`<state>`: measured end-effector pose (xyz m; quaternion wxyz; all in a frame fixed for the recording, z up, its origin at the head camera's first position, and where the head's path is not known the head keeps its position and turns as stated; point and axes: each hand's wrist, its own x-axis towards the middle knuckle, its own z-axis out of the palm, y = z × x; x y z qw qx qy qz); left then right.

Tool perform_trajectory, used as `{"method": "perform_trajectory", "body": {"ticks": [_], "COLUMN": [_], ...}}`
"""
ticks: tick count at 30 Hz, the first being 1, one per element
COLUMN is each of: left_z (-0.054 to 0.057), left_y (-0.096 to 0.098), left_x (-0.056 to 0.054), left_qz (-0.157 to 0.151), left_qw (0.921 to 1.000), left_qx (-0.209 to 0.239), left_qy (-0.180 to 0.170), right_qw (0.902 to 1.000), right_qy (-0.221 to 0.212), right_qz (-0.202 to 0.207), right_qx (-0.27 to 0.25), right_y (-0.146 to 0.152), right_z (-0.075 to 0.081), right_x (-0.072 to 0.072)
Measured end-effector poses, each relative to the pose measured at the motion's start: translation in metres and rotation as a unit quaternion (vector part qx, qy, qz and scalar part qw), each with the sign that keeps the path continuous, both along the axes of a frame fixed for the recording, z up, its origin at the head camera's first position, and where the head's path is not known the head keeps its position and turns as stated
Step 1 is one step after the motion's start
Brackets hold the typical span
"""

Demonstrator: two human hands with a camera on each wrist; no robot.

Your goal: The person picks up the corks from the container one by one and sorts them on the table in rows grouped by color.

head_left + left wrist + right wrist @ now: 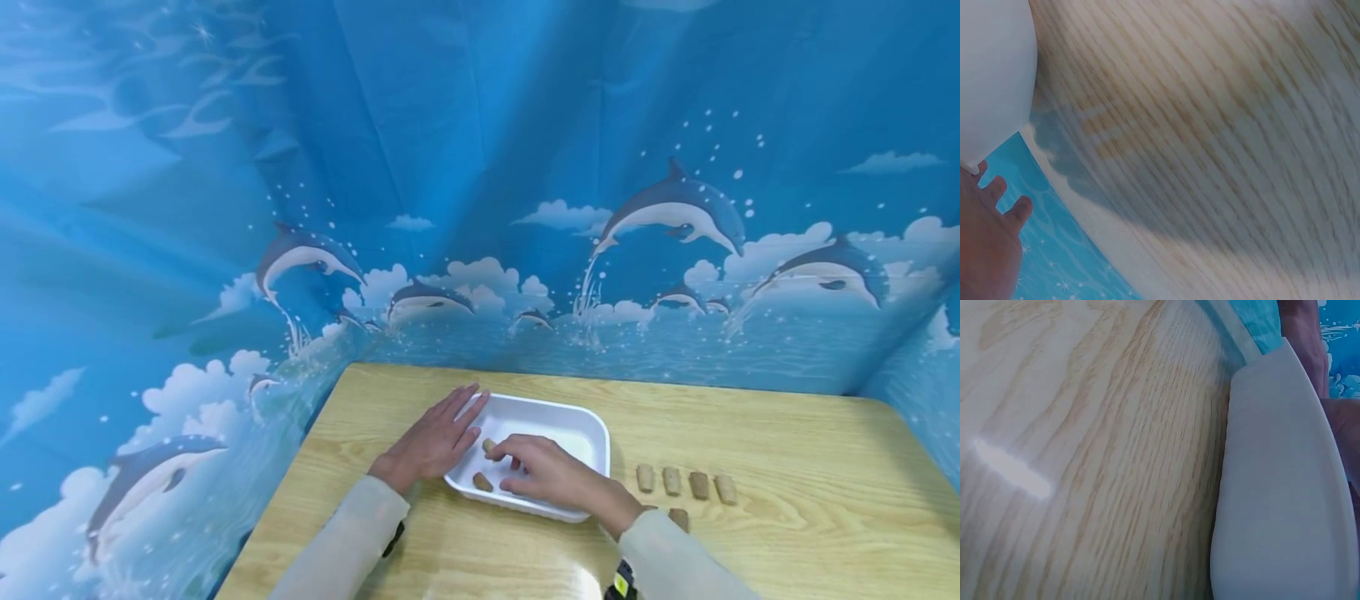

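Note:
A white rectangular tray (566, 414) sits on the wooden table. My left hand (435, 437) rests at the tray's left side, its fingers stretched along the rim. In the left wrist view the fingertips of the left hand (991, 231) reach the tray's edge (997, 81). Over the tray, my right hand (551, 473) touches a small tan cork-like piece (489, 446) with the index fingertip. The thumb is apart from that piece. A browner piece (482, 482) lies nearer the front inside the tray. The right wrist view shows mostly the tray's outer wall (1279, 487).
Right of the tray, several small tan and brown pieces (672, 481) stand in a row on the table (810, 475). A brown piece (678, 518) lies in front of them, partly beside my right forearm. A blue dolphin-printed backdrop (480, 208) surrounds the table.

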<state>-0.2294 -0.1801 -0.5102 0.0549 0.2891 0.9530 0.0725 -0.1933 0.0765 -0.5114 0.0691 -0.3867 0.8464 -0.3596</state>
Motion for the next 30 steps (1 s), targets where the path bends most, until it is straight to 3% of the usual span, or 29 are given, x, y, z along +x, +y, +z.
{"method": "perform_trajectory", "body": {"ticks": [4,9,11,16,17,19,22,27,30], "left_z": [0.001,0.002,0.002,0.003,0.003,0.003,0.002,-0.001,-0.002], "left_y": [0.000,0.001,0.001,0.002,0.002,0.002,0.002,0.001,0.002], "left_x": [0.000,0.000,0.000,0.000,0.000,0.000,-0.001,-0.002,-0.002], "left_qz": [-0.004,-0.014,-0.016,-0.018,-0.018,-0.018,-0.016,-0.009,-0.009], "left_qw": [1.0000,0.9999,0.9998,0.9998,0.9998,0.9998,0.9998,0.9999,0.9999], "left_qx": [-0.002,-0.002,-0.004,-0.005,-0.004,-0.003,-0.003,-0.002,-0.003], "left_qy": [0.000,0.002,0.006,0.011,0.011,0.011,0.008,0.006,0.006], "right_qw": [0.9998,0.9986,0.9974,0.9987,0.9993,0.9991,0.9981,0.9963,0.9969], "right_qy": [-0.009,0.020,0.048,0.041,0.025,0.027,0.048,0.063,0.052], "right_qz": [0.013,0.042,0.049,0.032,0.024,0.021,0.037,0.057,0.058], "right_qx": [-0.010,-0.025,-0.023,0.007,0.014,0.026,0.013,-0.007,-0.003], "right_y": [-0.009,-0.015,-0.017,-0.021,-0.022,-0.022,-0.023,-0.024,-0.025], "right_z": [-0.003,-0.018,-0.030,-0.028,-0.019,-0.019,-0.039,-0.090,-0.089], "right_x": [-0.006,-0.013,-0.018,-0.016,-0.012,-0.011,-0.020,-0.042,-0.042]}}
